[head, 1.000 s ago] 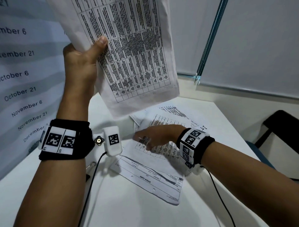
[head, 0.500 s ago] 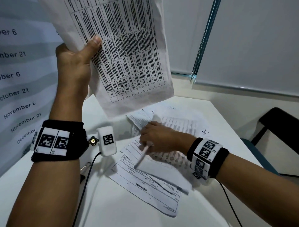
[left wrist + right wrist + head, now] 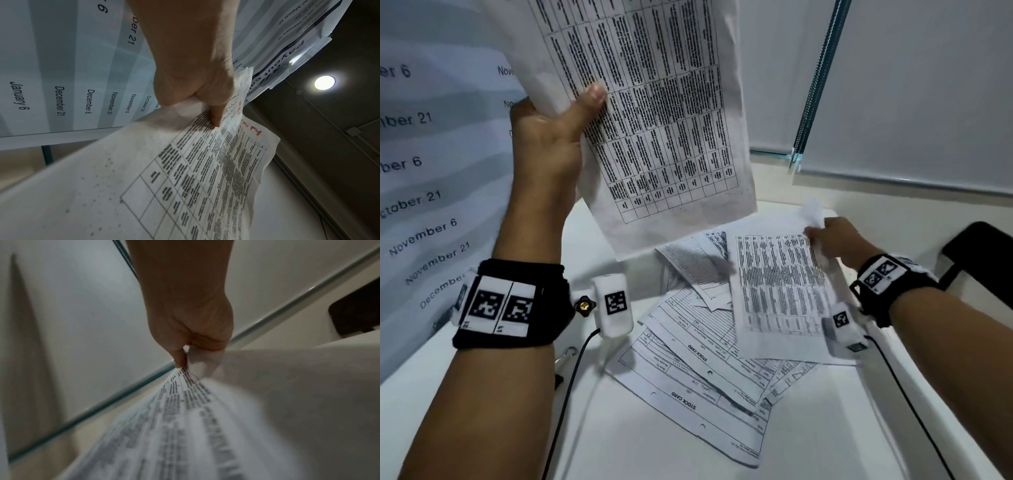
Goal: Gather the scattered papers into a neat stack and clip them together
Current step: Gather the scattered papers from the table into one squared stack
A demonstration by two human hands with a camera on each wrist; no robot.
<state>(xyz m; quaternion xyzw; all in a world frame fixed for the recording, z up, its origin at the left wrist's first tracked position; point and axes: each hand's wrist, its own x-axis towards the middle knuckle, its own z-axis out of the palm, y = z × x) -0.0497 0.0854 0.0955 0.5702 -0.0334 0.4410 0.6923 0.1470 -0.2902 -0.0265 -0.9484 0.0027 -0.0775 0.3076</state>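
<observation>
White worktop [image 3: 654,445] beneath a dated wall chart [image 3: 421,192]; left hand [image 3: 544,137] grips a sheet [image 3: 654,120] upper centre, right hand [image 3: 839,240] pinches another sheet [image 3: 780,294] above scattered papers [image 3: 698,377]

The sheet [image 3: 654,120] held up high is thin matt paper, faintly speckled and creased, printed with a black table and some red ink. The loose papers [image 3: 709,387] below are the same matt white stock. The table [image 3: 482,428] looks smooth and white with a soft sheen. The wristbands [image 3: 510,305] are black cloth with white plastic tags. The wall chart [image 3: 417,164] is smooth and lightly glossy.
</observation>
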